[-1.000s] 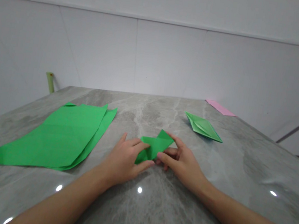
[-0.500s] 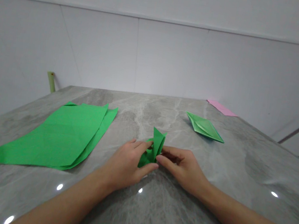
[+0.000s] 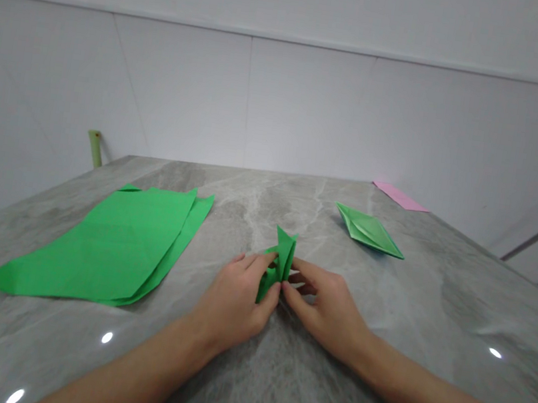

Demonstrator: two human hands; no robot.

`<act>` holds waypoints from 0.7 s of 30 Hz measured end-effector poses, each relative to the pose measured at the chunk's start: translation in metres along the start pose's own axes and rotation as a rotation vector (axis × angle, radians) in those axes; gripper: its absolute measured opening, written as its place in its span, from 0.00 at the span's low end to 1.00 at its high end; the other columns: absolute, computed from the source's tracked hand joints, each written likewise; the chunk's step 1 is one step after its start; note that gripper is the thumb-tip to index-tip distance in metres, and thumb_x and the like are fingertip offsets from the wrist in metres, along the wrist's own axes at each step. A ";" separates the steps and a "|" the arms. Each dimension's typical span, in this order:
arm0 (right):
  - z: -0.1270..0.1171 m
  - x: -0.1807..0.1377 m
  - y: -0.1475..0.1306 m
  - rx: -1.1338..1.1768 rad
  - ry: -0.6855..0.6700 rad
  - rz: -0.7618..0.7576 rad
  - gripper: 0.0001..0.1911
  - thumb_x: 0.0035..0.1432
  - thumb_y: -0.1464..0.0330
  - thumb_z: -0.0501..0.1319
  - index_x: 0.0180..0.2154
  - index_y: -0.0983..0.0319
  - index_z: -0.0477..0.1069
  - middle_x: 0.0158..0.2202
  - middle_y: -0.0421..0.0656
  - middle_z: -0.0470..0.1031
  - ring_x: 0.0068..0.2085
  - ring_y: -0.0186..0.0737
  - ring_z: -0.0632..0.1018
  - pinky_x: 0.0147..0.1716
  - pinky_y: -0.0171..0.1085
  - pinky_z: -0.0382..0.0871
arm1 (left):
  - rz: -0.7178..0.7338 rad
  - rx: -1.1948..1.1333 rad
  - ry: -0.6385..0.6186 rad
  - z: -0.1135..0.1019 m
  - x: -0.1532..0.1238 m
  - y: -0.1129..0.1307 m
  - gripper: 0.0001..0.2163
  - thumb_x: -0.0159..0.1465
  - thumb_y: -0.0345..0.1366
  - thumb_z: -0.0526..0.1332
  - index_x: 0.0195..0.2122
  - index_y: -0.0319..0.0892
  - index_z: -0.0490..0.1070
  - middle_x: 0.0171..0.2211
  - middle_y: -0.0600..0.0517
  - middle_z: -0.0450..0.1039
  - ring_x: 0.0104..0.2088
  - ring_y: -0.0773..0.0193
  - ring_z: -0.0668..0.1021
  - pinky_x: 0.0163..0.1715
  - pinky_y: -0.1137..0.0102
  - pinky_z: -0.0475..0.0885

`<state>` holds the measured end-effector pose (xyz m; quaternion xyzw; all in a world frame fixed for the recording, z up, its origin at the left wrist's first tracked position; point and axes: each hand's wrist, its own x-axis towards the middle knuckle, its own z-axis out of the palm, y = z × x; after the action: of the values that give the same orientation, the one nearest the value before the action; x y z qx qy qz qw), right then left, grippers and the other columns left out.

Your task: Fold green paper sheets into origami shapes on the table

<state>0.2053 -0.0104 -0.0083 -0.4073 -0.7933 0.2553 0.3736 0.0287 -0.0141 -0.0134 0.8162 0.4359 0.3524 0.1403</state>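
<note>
- The small folded paper (image 3: 285, 263) sits between the left hand (image 3: 236, 301) and the right hand (image 3: 331, 308), right where their tips come close together
- Its upright flap (image 3: 285, 246) has its long axis near vertical, points aimed up from the worktop (image 3: 258, 206); the lower part is half hidden by the left hand
- The left hand is closed on the paper's left part, thumb on the near side
- The right hand pinches the right edge by the flap, its thumb tip just beside the other
- Neither hand is nearer: both touch the paper, though the left covers more
- Left of the left hand lie green sheets (image 3: 111, 245); beyond the right hand lie a pale green folded piece (image 3: 368, 230) and, farther off, a pink sheet (image 3: 400, 197)
</note>
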 end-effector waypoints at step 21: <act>0.005 -0.002 0.011 0.399 0.075 0.080 0.04 0.55 0.69 0.62 0.30 0.61 0.75 0.31 0.42 0.82 0.32 0.41 0.81 0.34 0.38 0.77 | 0.028 -0.068 0.095 0.001 -0.005 0.002 0.46 0.56 0.34 0.63 0.70 0.41 0.34 0.66 0.35 0.46 0.67 0.45 0.56 0.63 0.47 0.58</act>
<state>0.2073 -0.0068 -0.0194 -0.3655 -0.6958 0.4066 0.4658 0.0291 -0.0194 -0.0156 0.7993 0.4184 0.4073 0.1423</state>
